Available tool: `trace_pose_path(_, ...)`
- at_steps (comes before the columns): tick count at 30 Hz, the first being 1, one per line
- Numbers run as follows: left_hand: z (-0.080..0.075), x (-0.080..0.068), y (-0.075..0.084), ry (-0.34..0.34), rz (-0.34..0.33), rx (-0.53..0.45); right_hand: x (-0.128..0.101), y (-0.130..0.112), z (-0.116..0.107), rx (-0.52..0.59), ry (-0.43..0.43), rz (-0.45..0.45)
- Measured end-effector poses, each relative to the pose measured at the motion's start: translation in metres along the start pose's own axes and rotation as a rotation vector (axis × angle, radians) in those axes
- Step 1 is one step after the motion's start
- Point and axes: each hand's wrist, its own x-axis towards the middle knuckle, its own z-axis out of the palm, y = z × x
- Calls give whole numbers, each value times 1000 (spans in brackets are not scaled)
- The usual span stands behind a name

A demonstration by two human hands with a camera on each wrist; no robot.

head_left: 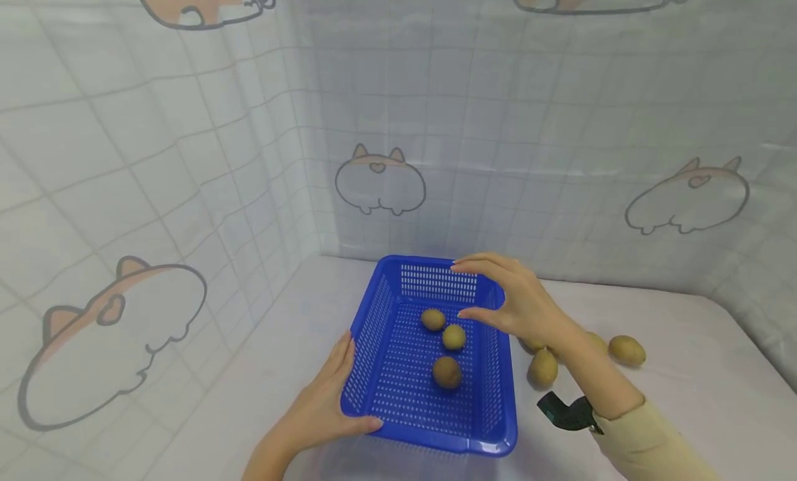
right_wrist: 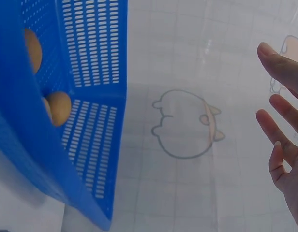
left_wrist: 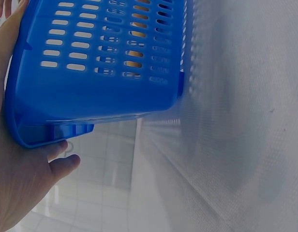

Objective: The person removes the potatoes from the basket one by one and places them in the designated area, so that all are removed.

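Head view: left hand [head_left: 324, 405] is gripping the blue basket [head_left: 373, 329] at its near-left rim on the table [head_left: 685, 398]; right hand [head_left: 519, 304] is hovering spread, empty, above three kiwis [head_left: 447, 371] inside. Steadying the rim while lowering fruit gently seems advisable.

Left wrist view: fingers are curling under the rim.

Right wrist view: fingers [right_wrist: 282, 133] are splaying; probably two kiwis showing. No writing is legible.

left hand [head_left: 326, 398] gripping, right hand [head_left: 519, 301] hovering, fingers spread

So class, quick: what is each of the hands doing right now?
Left hand: grips the blue basket by its near left rim.
Right hand: open above the basket, holding nothing.
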Motion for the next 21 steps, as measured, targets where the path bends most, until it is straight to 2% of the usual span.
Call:
trace_pose_path(14, 0, 1, 0, -27, -33, 1, 17, -2, 22, 136, 19, -49)
trace_pose_path(21, 0, 2, 3, -31, -41, -6, 23, -4, 37, 168, -8, 15)
